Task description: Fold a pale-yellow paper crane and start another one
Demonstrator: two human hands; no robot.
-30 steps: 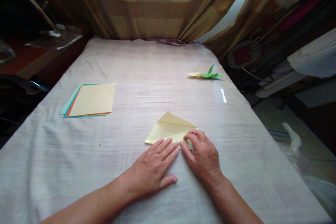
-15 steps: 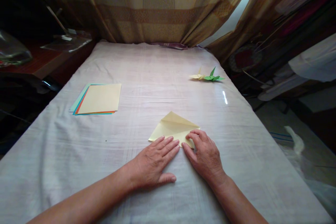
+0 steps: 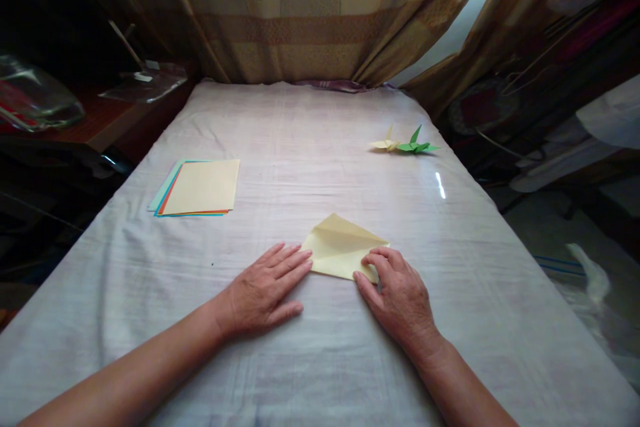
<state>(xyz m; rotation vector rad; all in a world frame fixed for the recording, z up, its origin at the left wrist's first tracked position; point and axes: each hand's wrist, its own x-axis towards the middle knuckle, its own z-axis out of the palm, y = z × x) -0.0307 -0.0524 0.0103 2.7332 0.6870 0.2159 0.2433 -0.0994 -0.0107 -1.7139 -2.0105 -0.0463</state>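
Note:
A pale yellow sheet of folding paper [image 3: 335,255], creased and partly folded, lies flat near the middle of the cloth-covered surface. My left hand [image 3: 265,290] rests palm down with its fingers stretched out, the fingertips over the paper's left corner. At the right end of the paper, my right hand [image 3: 397,293] has its thumb and curled fingers closed on the near right corner. Its fingers cover part of that corner.
To the left lies a stack of square coloured papers [image 3: 203,187], cream on top. A cream paper crane [image 3: 385,145] and a green paper crane [image 3: 416,146] sit at the far right. A brown curtain [image 3: 280,33] hangs behind the pale cloth [image 3: 300,127].
My left hand has slid left along the paper's near edge to its left corner. The right hand keeps its place at the right corner. The whole view has shifted slightly.

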